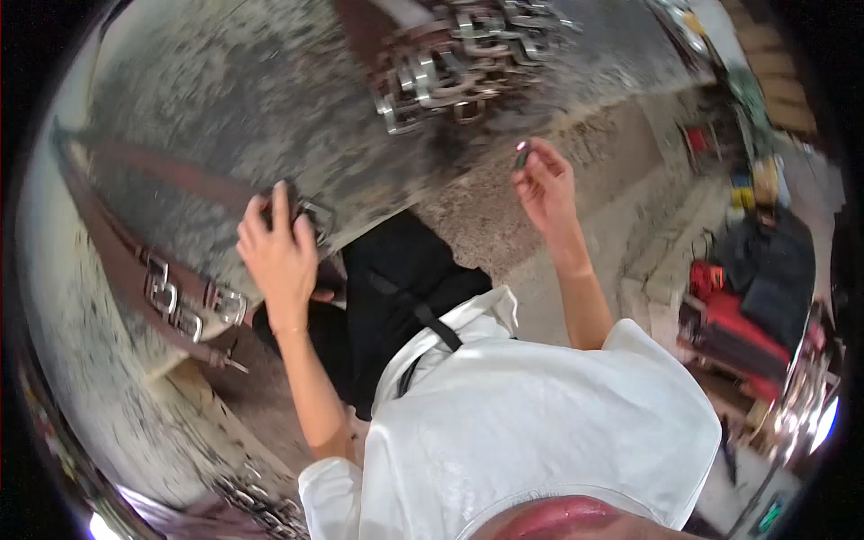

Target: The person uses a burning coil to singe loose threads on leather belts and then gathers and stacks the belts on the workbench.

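My left hand [279, 261] is over the near edge of the worktable, its fingers and thumb around the buckle end of a brown leather belt [193, 180]. The belt's metal buckle [315, 219] shows just right of my thumb. My right hand [547, 189] is raised in front of the table edge, apart from the belts. Between its thumb and fingertips is a small dark object [522, 157] with a shiny end, too small to name. Left of my left hand lie more brown belts [121, 247] with silver buckles [162, 286] close to the table edge.
A pile of belts with silver buckles [459, 67] lies on the grey, stained worktable [243, 90]. More buckles [256, 504] are at the lower left. On the right are dark cloth [765, 279] and a red item [742, 328]. A ledge runs along the right side.
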Motion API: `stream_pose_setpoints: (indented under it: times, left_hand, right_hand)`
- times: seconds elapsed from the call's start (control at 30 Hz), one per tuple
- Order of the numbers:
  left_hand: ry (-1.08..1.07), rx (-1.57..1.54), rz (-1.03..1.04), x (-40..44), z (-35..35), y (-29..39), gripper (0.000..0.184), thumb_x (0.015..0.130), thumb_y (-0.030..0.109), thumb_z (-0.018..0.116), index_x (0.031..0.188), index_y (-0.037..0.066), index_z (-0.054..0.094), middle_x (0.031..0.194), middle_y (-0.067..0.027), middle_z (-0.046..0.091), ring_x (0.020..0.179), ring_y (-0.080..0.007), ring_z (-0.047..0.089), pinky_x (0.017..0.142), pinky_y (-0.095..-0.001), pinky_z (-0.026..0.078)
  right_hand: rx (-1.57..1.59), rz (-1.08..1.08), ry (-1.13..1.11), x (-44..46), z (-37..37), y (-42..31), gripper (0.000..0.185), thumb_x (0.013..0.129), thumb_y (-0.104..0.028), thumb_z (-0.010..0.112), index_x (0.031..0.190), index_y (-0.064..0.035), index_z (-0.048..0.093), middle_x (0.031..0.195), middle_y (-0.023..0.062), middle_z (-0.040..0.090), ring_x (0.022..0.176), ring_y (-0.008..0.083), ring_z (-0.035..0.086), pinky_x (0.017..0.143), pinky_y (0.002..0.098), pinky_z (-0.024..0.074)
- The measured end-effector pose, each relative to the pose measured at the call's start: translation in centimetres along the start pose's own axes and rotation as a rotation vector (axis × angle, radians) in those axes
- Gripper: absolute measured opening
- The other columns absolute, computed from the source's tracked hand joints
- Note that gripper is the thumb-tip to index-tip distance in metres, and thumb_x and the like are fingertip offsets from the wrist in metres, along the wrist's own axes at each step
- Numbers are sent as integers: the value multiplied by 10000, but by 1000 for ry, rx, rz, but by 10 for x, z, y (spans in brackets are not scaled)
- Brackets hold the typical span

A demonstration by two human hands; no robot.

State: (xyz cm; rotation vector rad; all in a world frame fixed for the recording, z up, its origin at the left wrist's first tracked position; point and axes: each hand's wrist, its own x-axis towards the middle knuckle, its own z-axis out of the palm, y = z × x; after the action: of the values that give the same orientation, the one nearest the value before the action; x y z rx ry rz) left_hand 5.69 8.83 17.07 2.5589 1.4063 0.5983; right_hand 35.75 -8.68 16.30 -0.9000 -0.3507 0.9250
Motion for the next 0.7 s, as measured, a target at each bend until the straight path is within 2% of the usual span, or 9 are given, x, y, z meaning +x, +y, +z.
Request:
stream_pose_setpoints:
  times: [0.07, 0.23, 0.3, 0.33, 0.4, 0.43, 0.57, 0.67, 0.7]
  left_hand:
    - [49, -317, 34, -4, -4, -18, 432, 807, 132, 552, 1238, 102, 543, 1243, -138, 486, 1126, -334, 462, 955, -435, 348]
    - [2, -54, 215, 6, -17, -43, 405, 768, 43, 571, 1171, 88, 575, 1310, -109, 471, 1235, -335, 411, 1029, -451, 308]
    - [25, -108, 272, 16, -27, -38, 273, 805, 59, 596, 1078, 58, 616, 1313, -102, 484, 1263, -310, 412, 1059, -471, 292]
    - [31, -97, 267, 22, -27, -44, 273, 805, 59, 596, 1078, 58, 616, 1313, -102, 484, 1263, -310, 412, 1059, -471, 292]
    - [-112, -138, 372, 34, -19, -62, 237, 834, 91, 601, 1065, 47, 624, 1253, -106, 533, 1237, -295, 445, 1066, -480, 283]
    - [-6, -126, 428, 38, -14, -62, 186, 847, 106, 590, 1013, 35, 635, 1072, -106, 614, 1081, -276, 544, 1019, -457, 322]
    - [20, -160, 440, 57, -31, -48, 153, 837, 190, 611, 788, 59, 673, 717, -56, 605, 728, -245, 544, 810, -368, 355]
    - [-264, -197, 431, 66, -46, -40, 225, 791, 275, 640, 732, 62, 678, 697, -71, 613, 755, -249, 557, 824, -383, 358]
    - [-293, -241, 462, 67, -30, -49, 226, 778, 283, 651, 730, 64, 675, 686, -86, 611, 778, -261, 560, 842, -393, 365]
  right_hand:
    - [10, -149, 132, 10, -39, -25, 235, 864, -24, 628, 1096, -7, 593, 864, 79, 648, 653, 158, 634, 538, 247, 533]
    - [307, -210, 178, 44, -110, -28, 172, 876, -34, 617, 1046, -51, 600, 826, 27, 639, 608, 114, 592, 546, 230, 507]
    - [-149, 32, 547, 62, -138, -1, 119, 887, -82, 618, 1004, -81, 597, 799, -17, 623, 593, 82, 569, 520, 211, 478]
    - [-144, 36, 537, 58, -145, 3, 119, 887, -82, 618, 1004, -81, 597, 799, -17, 623, 593, 82, 569, 520, 211, 478]
    - [289, -83, 239, 53, -158, 1, 128, 891, -125, 624, 1009, -93, 588, 769, -35, 608, 583, 71, 561, 504, 210, 461]
    - [155, -109, 212, 55, -166, 3, 154, 887, -133, 632, 1029, -96, 583, 769, -40, 611, 586, 76, 560, 500, 215, 448]
    - [-12, -43, 305, 49, -150, -4, 148, 903, -118, 610, 1039, -78, 569, 776, -8, 591, 608, 88, 560, 511, 221, 440]
    - [-449, 79, 351, 57, -161, -6, 195, 905, -109, 607, 1086, -64, 552, 793, 10, 564, 611, 101, 541, 513, 222, 439]
    - [-345, 91, 313, 54, -166, -10, 217, 903, -110, 610, 1105, -63, 546, 798, 6, 564, 619, 99, 538, 536, 227, 449]
